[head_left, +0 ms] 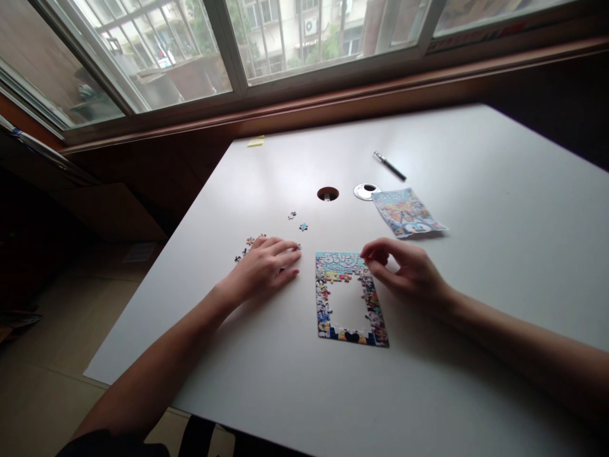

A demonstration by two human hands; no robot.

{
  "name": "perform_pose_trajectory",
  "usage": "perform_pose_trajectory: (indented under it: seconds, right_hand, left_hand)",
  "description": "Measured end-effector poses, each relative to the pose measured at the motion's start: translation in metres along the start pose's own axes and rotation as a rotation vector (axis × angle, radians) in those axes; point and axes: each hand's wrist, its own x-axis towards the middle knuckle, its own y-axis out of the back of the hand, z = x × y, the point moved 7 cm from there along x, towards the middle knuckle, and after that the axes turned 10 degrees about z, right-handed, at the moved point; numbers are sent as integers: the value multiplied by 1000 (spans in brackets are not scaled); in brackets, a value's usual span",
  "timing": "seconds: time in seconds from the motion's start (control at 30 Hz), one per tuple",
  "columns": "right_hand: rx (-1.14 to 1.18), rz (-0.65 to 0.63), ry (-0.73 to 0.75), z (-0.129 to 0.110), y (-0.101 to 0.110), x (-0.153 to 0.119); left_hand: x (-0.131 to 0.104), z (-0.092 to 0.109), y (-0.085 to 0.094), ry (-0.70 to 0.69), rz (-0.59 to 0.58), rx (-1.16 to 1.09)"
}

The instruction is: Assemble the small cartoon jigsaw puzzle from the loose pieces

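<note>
A partly assembled jigsaw puzzle (323, 311) lies on the white table, its border joined around a bare middle. My right hand (404, 270) is at the puzzle's upper right corner, thumb and fingers curled together; whatever may be between the fingertips is too small to make out. My left hand (266, 265) rests palm down left of the puzzle, fingers apart, over or beside loose pieces (250, 241) that it partly hides. Beyond it lie a blue piece (303, 226) and a grey piece (292, 216).
A printed picture sheet (406, 212) lies at the right, by a metal ring cover (364, 192). Farther back are a black pen (390, 166), a round table hole (328, 193) and a yellow note (255, 141). Windows stand behind the table (476, 254).
</note>
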Motion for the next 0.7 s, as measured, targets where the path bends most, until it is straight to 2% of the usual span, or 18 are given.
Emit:
perform_pose_trajectory:
  seconds: [0.23,0.5,0.7]
  right_hand:
    - [22,14,-8,-1,0,0]
    - [40,19,6,-2,-1,2]
    - [52,11,5,-1,-1,2]
  left_hand:
    - [-1,-11,6,41,67,-195]
    - [1,-10,5,95,52,-194]
    - [0,-16,7,147,61,-150]
